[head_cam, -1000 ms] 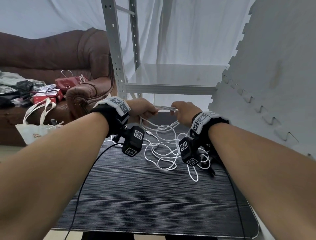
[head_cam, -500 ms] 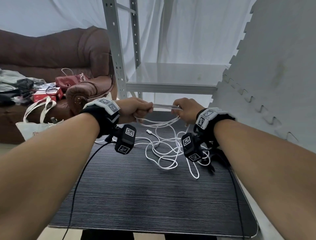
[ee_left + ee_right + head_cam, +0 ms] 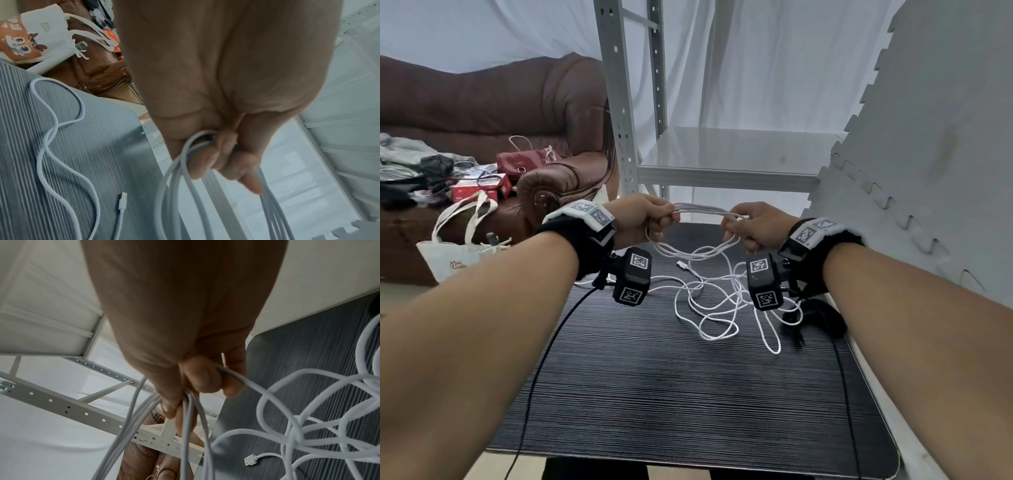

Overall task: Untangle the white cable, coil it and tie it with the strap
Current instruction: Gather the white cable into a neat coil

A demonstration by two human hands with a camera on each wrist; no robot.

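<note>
Spanning the gap between both hands, white cable (image 3: 702, 209): several strands gathered into a bundle, held above the far edge of the bench (image 3: 688, 394). Left hand (image 3: 643, 217): fingers curled round one end of the bundle, strands looping down from the fist. Right hand (image 3: 753, 222): fingers and thumb clenched on the other end, further strands passing between the fingers. Remainder of cable: loose tangled loops lying on the bench below and between the hands, toward the right side. USB plug (image 3: 682, 264): one end of the cable, lying flat on the bench, apart from the loops.

Bench: dark, finely ribbed top. Dark object (image 3: 815, 317): on the bench at its right edge, touching the loops; whether this is the strap cannot be told.

Metal shelf (image 3: 726, 161): pale grey, perforated uprights, beyond the bench. Foam panel (image 3: 928, 154): grey, jigsaw edge, on the right. Brown sofa (image 3: 493, 102): on the left, carrying clothes, a red bag and red boxes. Tote bag (image 3: 458, 246): white, beside the sofa arm; its print is too small to read.
</note>
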